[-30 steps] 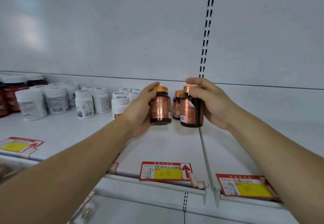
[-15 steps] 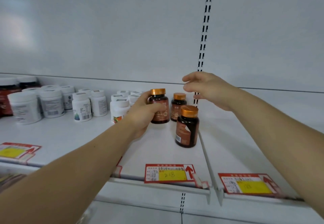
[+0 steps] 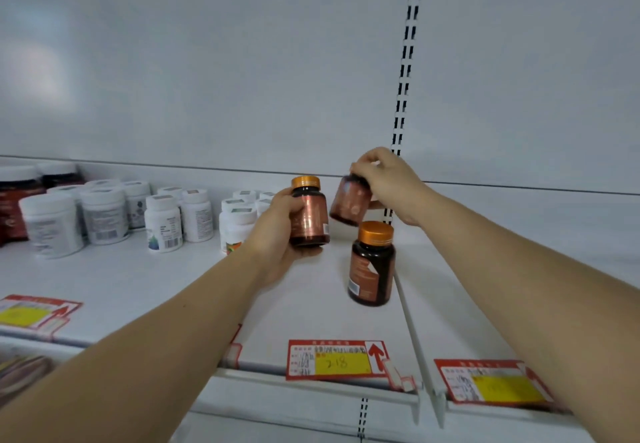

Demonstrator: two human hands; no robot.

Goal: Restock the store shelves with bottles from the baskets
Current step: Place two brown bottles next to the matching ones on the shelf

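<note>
Head view: a tilted bottle [image 3: 349, 201] is gripped at its cap by right-hand fingers [image 3: 363, 165]; an upright bottle [image 3: 309, 215] is clasped by the left hand [image 3: 277, 234] just beside it.

Three dark brown bottles with orange caps. One bottle [image 3: 309, 214] is upright at 11 o'clock of the standing front bottle [image 3: 371, 264]. A third bottle [image 3: 350, 200] is tilted at its 12 o'clock.

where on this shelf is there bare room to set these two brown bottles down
Bare shelf runs in front of the white bottles, and the bay right of the divider rail looks bare. Crowded: the back left, and around the standing brown bottle beside the rail.
</note>
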